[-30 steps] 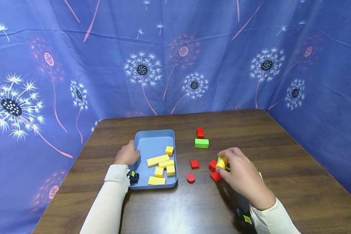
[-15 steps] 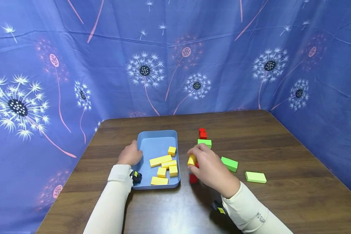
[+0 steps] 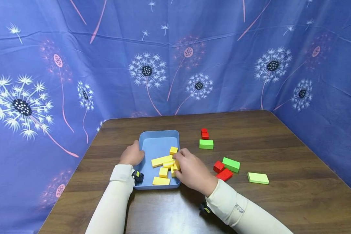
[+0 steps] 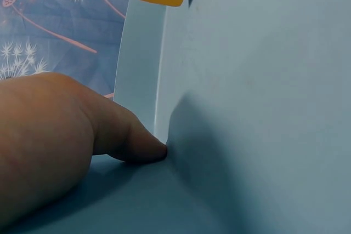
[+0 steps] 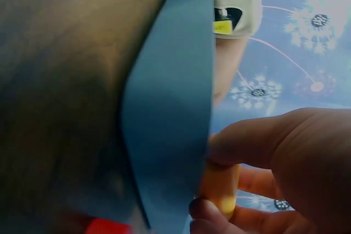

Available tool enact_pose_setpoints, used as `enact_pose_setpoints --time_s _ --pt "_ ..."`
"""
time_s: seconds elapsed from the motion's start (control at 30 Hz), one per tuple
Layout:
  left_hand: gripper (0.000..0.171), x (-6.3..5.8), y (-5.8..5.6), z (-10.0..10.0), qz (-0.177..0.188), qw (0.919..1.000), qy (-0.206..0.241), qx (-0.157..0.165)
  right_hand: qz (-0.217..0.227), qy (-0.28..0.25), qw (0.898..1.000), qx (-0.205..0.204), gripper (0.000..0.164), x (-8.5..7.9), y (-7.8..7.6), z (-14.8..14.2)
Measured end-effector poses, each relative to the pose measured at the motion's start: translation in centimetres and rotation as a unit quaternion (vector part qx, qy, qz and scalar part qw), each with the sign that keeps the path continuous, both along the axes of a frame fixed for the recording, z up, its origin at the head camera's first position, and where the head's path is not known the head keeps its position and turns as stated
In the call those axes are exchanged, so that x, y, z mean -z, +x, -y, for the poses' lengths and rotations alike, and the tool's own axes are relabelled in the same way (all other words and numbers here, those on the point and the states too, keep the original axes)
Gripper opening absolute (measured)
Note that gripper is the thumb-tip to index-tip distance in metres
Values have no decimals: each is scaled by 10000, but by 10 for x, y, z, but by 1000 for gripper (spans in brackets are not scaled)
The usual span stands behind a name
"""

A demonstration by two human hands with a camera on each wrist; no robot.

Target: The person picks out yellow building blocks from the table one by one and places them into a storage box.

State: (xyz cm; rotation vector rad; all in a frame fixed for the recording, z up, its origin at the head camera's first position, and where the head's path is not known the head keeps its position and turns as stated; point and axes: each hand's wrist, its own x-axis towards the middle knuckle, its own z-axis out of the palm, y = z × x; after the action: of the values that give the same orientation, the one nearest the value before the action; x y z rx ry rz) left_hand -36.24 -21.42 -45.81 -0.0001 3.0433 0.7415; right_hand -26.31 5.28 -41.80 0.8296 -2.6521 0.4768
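Observation:
A blue tray (image 3: 159, 187) stands left of the table's middle with several yellow blocks inside. My left hand (image 3: 132, 154) grips its left wall; the left wrist view shows the thumb (image 4: 129, 135) pressed on the inner side, and the fingers beyond the wall are hidden. Over the tray's right rim, my right hand (image 3: 193, 169) pinches a yellow cylinder block (image 5: 220, 182) between thumb and fingers. Under and beside that hand lie a yellow cube (image 3: 173, 150), a long yellow block (image 3: 161, 161) and another yellow cylinder (image 3: 168, 165) in the tray.
Right of the tray, a green block (image 3: 231, 164) lies beside two red blocks (image 3: 224, 175). A pale green block (image 3: 258, 178) is farther right. Toward the back sit a green block (image 3: 206, 144) and small red pieces (image 3: 205, 136). A patterned blue cloth (image 3: 175, 58) hangs behind the table.
My right hand has carried the yellow cylinder leftward from beside the red and green blocks to the tray's right rim. My left hand keeps its grip on the tray.

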Motion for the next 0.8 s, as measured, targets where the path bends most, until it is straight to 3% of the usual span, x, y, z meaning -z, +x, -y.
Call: enact_pose_setpoints --time_s 0.33,0.63,0.8 --pt "55 4 -4 2 -27 10000 -28 59 -304 236 9992 -59 40 15 -5 7" --pt "55 3 -5 3 -11 10000 -17 54 -55 155 9998 -94 49 21 -7 6" --pt "56 3 -4 3 78 9999 34 94 209 -125 9993 299 56 22 -6 6"
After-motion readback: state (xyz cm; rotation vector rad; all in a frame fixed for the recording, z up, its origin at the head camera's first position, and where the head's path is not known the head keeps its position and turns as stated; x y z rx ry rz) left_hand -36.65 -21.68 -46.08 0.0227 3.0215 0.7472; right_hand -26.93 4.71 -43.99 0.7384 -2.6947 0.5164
